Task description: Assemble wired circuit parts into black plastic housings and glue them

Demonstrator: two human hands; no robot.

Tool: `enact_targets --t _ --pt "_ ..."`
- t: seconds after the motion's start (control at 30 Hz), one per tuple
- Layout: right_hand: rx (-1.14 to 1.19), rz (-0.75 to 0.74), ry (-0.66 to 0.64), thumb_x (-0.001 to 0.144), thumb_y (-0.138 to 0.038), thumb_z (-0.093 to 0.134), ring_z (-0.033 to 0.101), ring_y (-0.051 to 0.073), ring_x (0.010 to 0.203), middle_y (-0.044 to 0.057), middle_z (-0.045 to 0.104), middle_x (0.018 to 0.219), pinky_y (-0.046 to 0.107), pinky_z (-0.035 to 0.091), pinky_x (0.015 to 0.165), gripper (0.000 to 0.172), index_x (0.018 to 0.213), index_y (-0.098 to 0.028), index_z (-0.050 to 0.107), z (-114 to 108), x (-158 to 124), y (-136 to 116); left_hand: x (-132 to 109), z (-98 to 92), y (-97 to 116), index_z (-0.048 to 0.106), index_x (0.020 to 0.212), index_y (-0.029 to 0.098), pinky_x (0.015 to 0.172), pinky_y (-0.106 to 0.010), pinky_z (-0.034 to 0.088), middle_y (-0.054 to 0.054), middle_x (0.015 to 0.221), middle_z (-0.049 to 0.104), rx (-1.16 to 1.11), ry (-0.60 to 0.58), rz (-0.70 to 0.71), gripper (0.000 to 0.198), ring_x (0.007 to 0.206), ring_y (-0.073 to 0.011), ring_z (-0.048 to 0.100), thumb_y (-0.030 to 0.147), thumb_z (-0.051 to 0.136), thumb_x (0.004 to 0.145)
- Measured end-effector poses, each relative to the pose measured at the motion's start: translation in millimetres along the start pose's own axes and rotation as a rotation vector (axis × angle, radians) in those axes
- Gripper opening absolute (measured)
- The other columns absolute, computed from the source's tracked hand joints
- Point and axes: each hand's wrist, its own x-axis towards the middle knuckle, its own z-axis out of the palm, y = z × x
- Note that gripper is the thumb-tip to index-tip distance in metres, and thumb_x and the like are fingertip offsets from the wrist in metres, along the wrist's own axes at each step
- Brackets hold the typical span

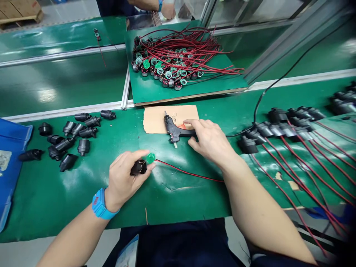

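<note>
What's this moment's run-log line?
left hand: holding black part, green disc | right hand: at handle of glue gun | glue gun: partly over cardboard

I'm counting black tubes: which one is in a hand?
The black tube in the left hand, beside the green disc; the others rest on the table.

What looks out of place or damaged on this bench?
The green bench mat looks damaged: tan patches show at the right, as if its surface is torn. Also, one wired part sits alone on the far ledge, its red wire hanging over the edge, apart from the big pile. The glue gun shows nothing odd.
</note>
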Motion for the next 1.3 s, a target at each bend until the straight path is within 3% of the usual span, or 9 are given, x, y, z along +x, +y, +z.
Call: enact_targets --t 0.1,0.23,0.3,0.47,0.7,0.93,1.17,1.3 --pt "0.079 -0.012 0.097 0.084 -0.013 0.057 0.065 0.037 0.106 0.016 0.071 0.114 0.047 0.053 0.086 0.051 0.135 -0.014 0.061 -9.7 -5.3 -3.3 0.6 -2.2 -2.4 0.065 0.119 0.022 0.068 -0.026 0.05 0.0 0.083 0.071 -0.001 0.024 -0.03 0.031 0.07 -0.0145 0.064 0.033 0.075 0.092" --pt "0.572 -0.107 0.196 0.091 -0.024 0.064 0.069 0.025 0.092 0.006 0.073 0.106 0.036 0.054 0.082 0.027 0.118 -0.022 0.066 -25.8 -16.4 -8.0 3.8 -4.2 -3.4 0.066 0.119 0.022 0.069 -0.026 0.049 -0.001 0.085 0.071 0.003 0.047 -0.074 0.029 0.072 -0.0148 0.065 0.032 0.074 0.093" --pt "0.783 -0.148 0.164 0.093 -0.033 0.068 0.065 0.02 0.078 0.002 0.07 0.092 0.031 0.053 0.07 0.015 0.104 -0.024 0.067 -31.5 -21.5 -10.8 5.1 -4.7 -3.2 0.067 0.117 0.021 0.069 -0.026 0.049 -0.001 0.086 0.072 -0.007 0.067 -0.086 0.027 0.073 -0.0147 0.065 0.032 0.073 0.094" --pt "0.985 -0.231 0.013 0.093 -0.051 0.069 0.053 0.014 0.061 -0.002 0.058 0.072 0.027 0.044 0.054 0.028 0.095 -0.024 0.065 -37.6 -30.7 -18.1 6.1 -5.5 -1.4 0.069 0.105 0.018 0.063 -0.025 0.048 -0.001 0.081 0.071 -0.052 0.077 -0.132 0.022 0.069 -0.014 0.064 0.035 0.074 0.092" --pt "0.979 -0.197 -0.051 0.094 -0.054 0.066 0.048 0.013 0.061 -0.002 0.053 0.072 0.027 0.038 0.053 0.033 0.085 -0.023 0.06 -37.8 -35.6 -26.2 7.0 -6.4 1.7 0.069 0.102 0.019 0.064 -0.024 0.051 -0.001 0.085 0.074 -0.148 0.079 -0.244 0.019 0.072 -0.0133 0.067 0.031 0.077 0.09" --pt "0.964 -0.152 -0.034 0.091 -0.05 0.072 0.041 0.011 0.055 -0.005 0.047 0.066 0.025 0.035 0.049 0.033 0.079 -0.023 0.056 -41.0 -35.0 -33.1 6.1 -6.3 2.8 0.07 0.102 0.02 0.064 -0.023 0.051 0.0 0.083 0.074 -0.15 0.077 -0.247 0.02 0.071 -0.0127 0.067 0.031 0.078 0.088" --pt "0.784 -0.215 0.057 0.09 -0.044 0.076 0.052 0.01 0.057 -0.004 0.058 0.071 0.023 0.041 0.053 0.028 0.084 -0.023 0.06 -49.3 -38.6 -39.1 5.7 -4.5 2.3 0.069 0.103 0.02 0.064 -0.024 0.052 0.0 0.084 0.074 -0.139 0.081 -0.23 0.02 0.071 -0.0135 0.067 0.032 0.078 0.089" --pt "0.557 -0.271 0.121 0.095 -0.046 0.069 0.055 0.012 0.056 -0.002 0.061 0.069 0.025 0.041 0.053 0.028 0.084 -0.022 0.059 -46.3 -42.7 -42.2 6.0 -5.8 2.3 0.069 0.1 0.021 0.063 -0.024 0.052 0.0 0.08 0.073 -0.143 0.088 -0.235 0.017 0.069 -0.0135 0.067 0.033 0.077 0.09"
